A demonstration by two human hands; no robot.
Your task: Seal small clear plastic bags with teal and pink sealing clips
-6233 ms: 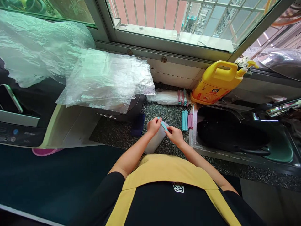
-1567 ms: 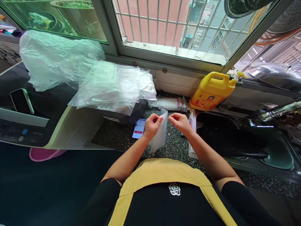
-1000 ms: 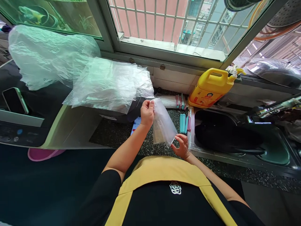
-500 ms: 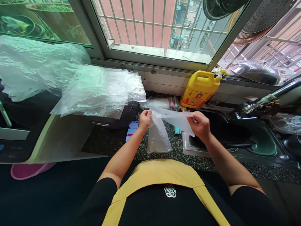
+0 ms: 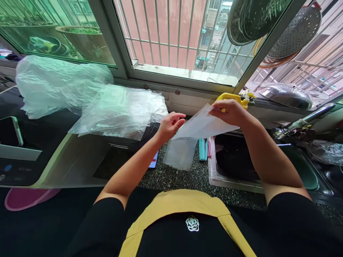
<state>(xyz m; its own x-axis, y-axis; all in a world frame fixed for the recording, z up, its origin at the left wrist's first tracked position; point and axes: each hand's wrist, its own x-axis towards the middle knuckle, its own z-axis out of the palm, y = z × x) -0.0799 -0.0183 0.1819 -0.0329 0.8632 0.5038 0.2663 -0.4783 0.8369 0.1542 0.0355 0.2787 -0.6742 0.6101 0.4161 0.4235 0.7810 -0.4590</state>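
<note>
Clear plastic bag (image 5: 197,130) hangs stretched between your hands above the speckled counter (image 5: 177,176). Your right hand (image 5: 227,111) pinches its raised corner; your left hand (image 5: 169,125) grips the other edge. Teal clips (image 5: 202,149) lie below, beside the sink (image 5: 235,162).

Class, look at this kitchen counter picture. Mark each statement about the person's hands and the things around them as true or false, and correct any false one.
1. The right hand holds a clear plastic bag raised above the counter. True.
2. The left hand grips a blue clip. False: it is at the bag's other end, and the blue clips lie on the counter beside the sink.
3. A pile of plastic bags lies to the left of the hands. True.
4. The yellow jug stands inside the sink. False: it stands behind the sink, by the window.
</note>
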